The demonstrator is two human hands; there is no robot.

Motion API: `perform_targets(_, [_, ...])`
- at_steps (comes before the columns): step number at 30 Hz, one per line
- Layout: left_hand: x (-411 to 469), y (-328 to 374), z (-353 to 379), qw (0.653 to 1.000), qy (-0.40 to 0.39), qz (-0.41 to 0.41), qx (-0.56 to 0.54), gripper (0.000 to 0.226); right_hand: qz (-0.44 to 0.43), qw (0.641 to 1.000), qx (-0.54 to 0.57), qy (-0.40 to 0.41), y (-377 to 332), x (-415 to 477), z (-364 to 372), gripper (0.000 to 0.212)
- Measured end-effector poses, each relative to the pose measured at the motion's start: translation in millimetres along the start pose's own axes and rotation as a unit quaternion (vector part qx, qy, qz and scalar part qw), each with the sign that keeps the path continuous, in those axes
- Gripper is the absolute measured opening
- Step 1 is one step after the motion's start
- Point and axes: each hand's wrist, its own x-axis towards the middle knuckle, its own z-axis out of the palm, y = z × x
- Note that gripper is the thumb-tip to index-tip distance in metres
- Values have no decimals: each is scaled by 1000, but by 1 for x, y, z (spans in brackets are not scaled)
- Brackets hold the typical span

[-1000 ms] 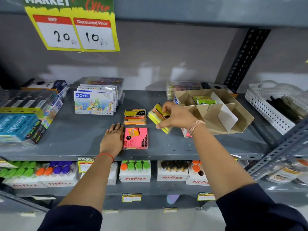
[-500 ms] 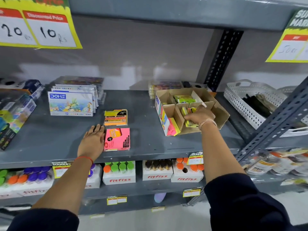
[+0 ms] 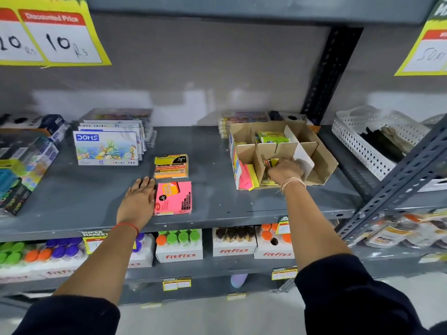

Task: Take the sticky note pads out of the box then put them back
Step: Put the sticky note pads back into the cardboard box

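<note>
A brown cardboard box [image 3: 324,160] with dividers stands on the grey shelf [image 3: 96,204]. My right hand [image 3: 285,171] is inside its front compartment, fingers closed on a yellow sticky note pad [image 3: 272,163]. More green pads [image 3: 272,137] sit in a rear compartment. Pink and yellow pads [image 3: 246,177] lean in the box's left slot. On the shelf lie a pink pad [image 3: 173,198] and a yellow-orange pad [image 3: 171,166]. My left hand [image 3: 139,200] lies flat on the shelf, its fingers against the pink pad's left edge.
DOMS colour boxes [image 3: 106,148] stand at the back left, marker packs [image 3: 21,165] at the far left. A white perforated basket [image 3: 370,143] sits to the right behind a slanted steel brace [image 3: 396,180]. Fitfizz bottle cartons [image 3: 179,247] fill the lower shelf.
My right hand carried the yellow pad from above the shelf into the box's front compartment and has gone deeper. My left hand stayed flat beside the pink pad.
</note>
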Motion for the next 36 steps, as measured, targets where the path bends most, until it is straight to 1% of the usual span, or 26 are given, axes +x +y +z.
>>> perform_targets(2, [-1, 0, 0, 1000, -2, 0, 3, 46, 0, 1000, -29, 8, -1, -4, -4, 35])
perform_targets(3, [-1, 0, -1, 1000, -2, -1, 4, 46, -2, 999, -43, 30, -3, -8, -7, 36])
perform_targets(5, [-2, 0, -1, 1000, -1, -3, 0, 46, -35, 991, -37, 121, -14, -23, -19, 38])
perform_targets(6, [-2, -1, -1, 1000, 1, -4, -4, 46, -79, 981, 2, 177, -25, -33, -25, 39])
perform_targets(7, [-2, 0, -1, 1000, 3, -4, -7, 46, -143, 964, 62, 216, -37, -44, -28, 39])
perform_targets(8, [-2, 0, -1, 1000, 3, -4, -7, 46, -229, 941, 116, 220, -52, -56, -29, 41])
perform_targets(9, [-2, 0, -1, 1000, 4, -3, -8, 46, -319, 918, 147, 182, -66, -66, -26, 46])
perform_targets(10, [-2, 0, -2, 1000, 4, -1, -11, 46, -395, 899, 158, 101, -79, -75, -20, 54])
perform_targets(11, [-2, 0, -2, 1000, 4, 3, -16, 46, -440, 886, 144, -12, -90, -85, -10, 64])
perform_targets(12, [-2, 0, -2, 1000, 4, 4, -26, 46, -465, 872, 102, -117, -98, -95, 3, 74])
perform_targets(13, [-3, -1, -3, 999, 5, 1, -38, 46, -482, 853, 49, -193, -104, -101, 17, 83])
perform_targets(14, [-3, -1, -3, 999, 7, 0, -48, 45, -489, 839, 5, -238, -107, -104, 29, 90])
perform_targets(15, [-3, 0, -4, 998, 10, -2, -54, 45, -486, 834, -21, -262, -109, -105, 39, 94])
perform_targets(17, [-3, -1, -3, 999, 10, -3, -53, 45, -469, 837, -34, -280, -111, -102, 51, 95])
perform_targets(19, [-2, -1, -3, 999, 11, -1, -46, 45, -467, 843, -40, -264, -112, -98, 54, 91])
perform_targets(23, [-3, 0, -3, 999, 11, -4, -51, 44, -496, 834, -79, -226, -114, -99, 57, 84])
perform_targets(26, [-4, 1, -5, 998, 14, -7, -62, 44, -491, 846, -79, -191, -111, -103, 57, 80])
perform_targets(29, [-10, 5, -6, 993, 50, -11, -101, 43, -471, 868, -36, -153, -100, -105, 53, 77])
perform_targets(32, [-21, 19, -3, 991, 83, 21, -106, 45, -439, 891, 50, -102, -91, -105, 33, 74])
perform_targets(34, [-26, 30, 3, 992, 74, 37, -91, 42, -418, 899, 114, -63, -87, -105, 15, 69])
perform_targets(36, [-27, 41, 9, 995, 53, 46, -76, 46, -384, 907, 171, -26, -79, -100, -5, 62])
